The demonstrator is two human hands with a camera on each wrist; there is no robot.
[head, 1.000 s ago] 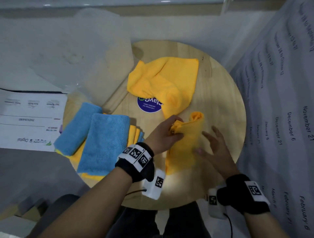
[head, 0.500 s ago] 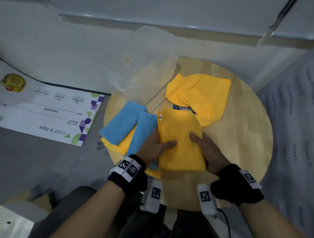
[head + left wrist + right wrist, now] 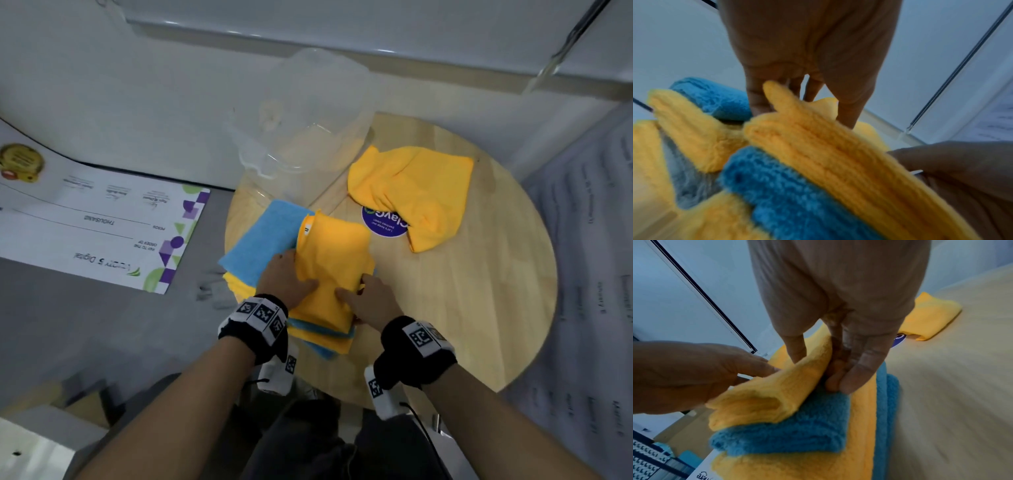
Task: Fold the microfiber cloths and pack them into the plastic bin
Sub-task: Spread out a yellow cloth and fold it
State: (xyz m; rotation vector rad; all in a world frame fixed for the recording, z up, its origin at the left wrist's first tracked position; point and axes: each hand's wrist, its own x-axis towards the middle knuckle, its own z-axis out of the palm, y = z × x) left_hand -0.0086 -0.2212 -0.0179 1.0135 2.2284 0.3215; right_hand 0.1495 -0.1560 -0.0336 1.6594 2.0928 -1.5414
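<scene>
I have the folded yellow cloth [image 3: 334,260] sitting on top of the stack of folded cloths [image 3: 263,250] at the centre-left of the head view, on the round wooden table [image 3: 479,308]. My left hand [image 3: 286,279] grips its left edge, thumb on top and fingers tucked under; my right hand [image 3: 368,299] pinches the right edge the same way (the wrist views show the fingers curled into the fold). One more yellow cloth [image 3: 411,192] lies loose and crumpled toward the upper right, partly over a blue sticker [image 3: 382,221]. The clear plastic bin [image 3: 308,113] stands at the top centre, behind the stack and apart from it.

I judge this cloth light, soft and plush, with nothing stiff in it: lifted by one corner it would likely sag and fall open. The pile looks grippy rather than slippery, so layers should cling. I would hold the two opposite long edges, fingers underneath all the layers, and I would take the stack from below too.
</scene>
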